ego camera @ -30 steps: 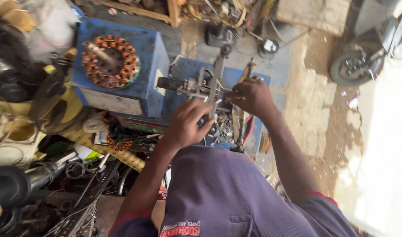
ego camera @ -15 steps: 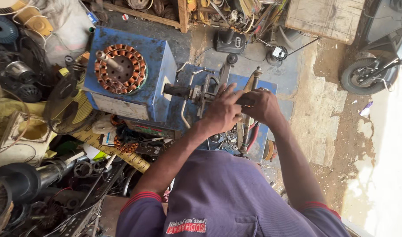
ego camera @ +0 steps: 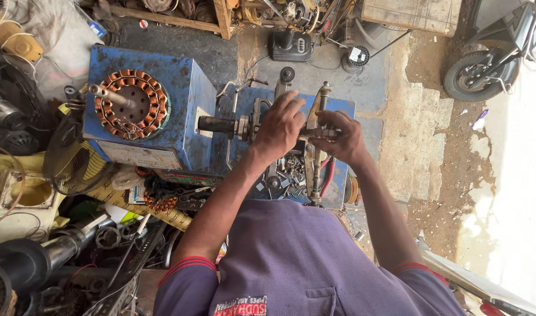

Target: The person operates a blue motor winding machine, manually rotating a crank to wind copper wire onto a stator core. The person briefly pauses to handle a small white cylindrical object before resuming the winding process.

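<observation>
The winding machine's metal shaft assembly [ego camera: 262,126] sits at the centre of the frame, running sideways from the blue metal box [ego camera: 156,126] on its left toward the upright lever bar [ego camera: 317,146] on its right. The left hand [ego camera: 279,126] lies over the middle of this assembly, palm down, its grip closed around the metal parts beneath it, with the fingertips reaching toward the upper edge of the blue base plate [ego camera: 338,108]. The right hand [ego camera: 341,137] is just beside it, to the right, its grip clamped on the lever bar where that bar crosses the shaft; thumb and fingers wrap the bar from the right side. The two hands are near each other but not touching.

On the face of the blue metal box, in the upper left of the frame, a ring of copper coils [ego camera: 133,104] is mounted around a short steel spindle [ego camera: 107,93]. Below the hands, loose small metal parts [ego camera: 291,172] lie in a heap on the base plate, and a red cable [ego camera: 329,175] curves down beside the bar. A black device [ego camera: 291,44] stands on the floor at the upper centre. A yellow fan guard [ego camera: 74,169] leans at the left edge, amid clutter of motor parts. A scooter wheel [ego camera: 475,76] shows at the upper right. The person's purple shirt [ego camera: 303,263] fills the bottom centre.
</observation>
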